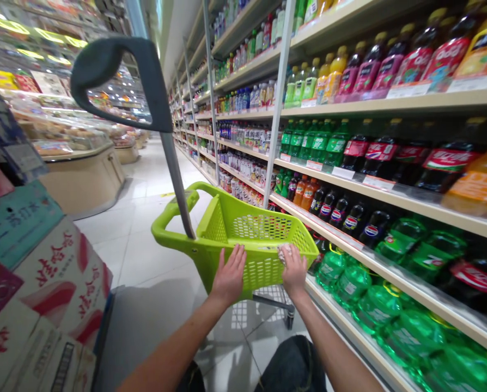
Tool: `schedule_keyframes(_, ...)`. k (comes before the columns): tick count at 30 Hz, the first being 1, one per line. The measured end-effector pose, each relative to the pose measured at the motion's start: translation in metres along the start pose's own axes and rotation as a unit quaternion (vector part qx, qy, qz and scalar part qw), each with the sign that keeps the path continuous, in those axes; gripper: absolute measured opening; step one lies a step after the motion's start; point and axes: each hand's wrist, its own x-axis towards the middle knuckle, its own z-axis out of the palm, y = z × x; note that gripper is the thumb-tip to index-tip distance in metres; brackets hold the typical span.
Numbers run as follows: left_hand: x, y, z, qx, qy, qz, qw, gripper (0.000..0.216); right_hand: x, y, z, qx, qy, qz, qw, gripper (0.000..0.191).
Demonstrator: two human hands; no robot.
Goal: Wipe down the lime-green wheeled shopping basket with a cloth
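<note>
A lime-green shopping basket cart (211, 223) stands before me, with perforated sides and a dark grey handle (145, 81) rising on a metal pole at its left. My left hand (229, 275) lies with fingers stretched along the cart's near side, just under the rim. At the right part of that same rim, my right hand (294, 272) is closed on a crumpled pale cloth (284, 253), pressing it against the edge. Part of the cloth is hidden by the fingers. A caster wheel (289, 317) shows below the basket.
Shelves (349, 179) of bottled drinks run along the right, close to the cart. Large green soda bottles (411, 332) fill the bottom level. Stacked cartons (59, 277) stand at the left. A rounded display counter (80, 179) is farther back, beside a tiled aisle (145, 188).
</note>
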Motion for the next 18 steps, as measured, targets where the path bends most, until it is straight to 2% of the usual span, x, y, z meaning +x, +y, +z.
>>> schedule_keyframes(3, -0.010, -0.004, -0.005, 0.007, 0.008, -0.007, 1.000, 0.053, -0.007, -0.048, 0.008, 0.066, -0.010, -0.106, 0.992, 0.051)
schedule_keyframes(5, -0.018, -0.016, -0.015, 0.005, 0.021, -0.027, 0.999, 0.054, -0.005, -0.074, 0.008, 0.098, -0.021, -0.159, 0.982, 0.052)
schedule_keyframes(8, -0.027, -0.048, -0.039, -0.002, 0.060, -0.070, 0.996, 0.056, 0.010, -0.095, 0.000, 0.127, -0.015, -0.150, 0.980, 0.054)
schedule_keyframes(11, -0.033, -0.086, -0.060, 0.007, 0.111, -0.145, 0.983, 0.059, 0.022, -0.109, -0.003, 0.144, 0.012, -0.136, 0.980, 0.056)
schedule_keyframes(14, -0.037, -0.111, -0.070, 0.024, 0.114, -0.205, 0.972, 0.060, 0.005, -0.126, 0.010, 0.145, 0.015, -0.196, 0.970, 0.054)
schedule_keyframes(18, -0.042, -0.114, -0.073, 0.027, 0.081, -0.200, 0.976, 0.061, -0.028, -0.149, 0.023, 0.153, 0.006, -0.311, 0.938, 0.043)
